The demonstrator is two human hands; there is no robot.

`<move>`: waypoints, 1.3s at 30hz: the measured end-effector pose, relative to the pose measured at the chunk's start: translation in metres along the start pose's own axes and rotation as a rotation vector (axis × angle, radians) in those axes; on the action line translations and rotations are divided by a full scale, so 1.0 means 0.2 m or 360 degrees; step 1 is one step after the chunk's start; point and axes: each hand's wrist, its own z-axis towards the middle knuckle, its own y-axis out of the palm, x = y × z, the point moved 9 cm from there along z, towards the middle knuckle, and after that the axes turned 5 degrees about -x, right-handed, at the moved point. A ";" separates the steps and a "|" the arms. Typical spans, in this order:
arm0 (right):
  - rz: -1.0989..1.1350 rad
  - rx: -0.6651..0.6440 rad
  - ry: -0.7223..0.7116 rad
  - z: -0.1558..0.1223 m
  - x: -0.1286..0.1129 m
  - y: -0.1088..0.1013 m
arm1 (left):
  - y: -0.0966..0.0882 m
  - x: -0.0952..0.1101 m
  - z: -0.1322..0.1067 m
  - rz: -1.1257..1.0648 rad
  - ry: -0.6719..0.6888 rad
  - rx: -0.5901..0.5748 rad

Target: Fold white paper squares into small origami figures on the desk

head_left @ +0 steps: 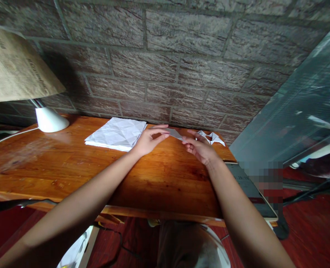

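Forearms [92, 193] cross the table edge [165, 213]; open wood [165, 175] between; left hand [149, 141] and right hand [201, 149] pinch paper [175, 133] between fingers.

I'm seeing orange-brown grain streaking the desk [165, 186]; over it, my paper [174, 133] is showing pale grey. On the desk, the sheet stack [117, 132] is looking white; behind the desk, the brick-patterned wall [142, 63] is running brownish grey; below the desk, the floor [316, 223] is showing deep red.
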 end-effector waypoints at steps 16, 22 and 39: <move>-0.0133 -0.0556 -0.0407 -0.08 -0.11 0.22 | 0.05 -0.09 -0.02 -0.0714 -0.0513 0.0181; -0.0282 -0.0252 -0.0364 -0.03 -0.07 0.13 | 0.09 -0.09 -0.04 -0.0517 -0.0458 0.0132; -0.0363 -0.0051 -0.0386 -0.01 -0.08 0.06 | 0.16 -0.15 -0.06 -0.0950 -0.0615 0.0021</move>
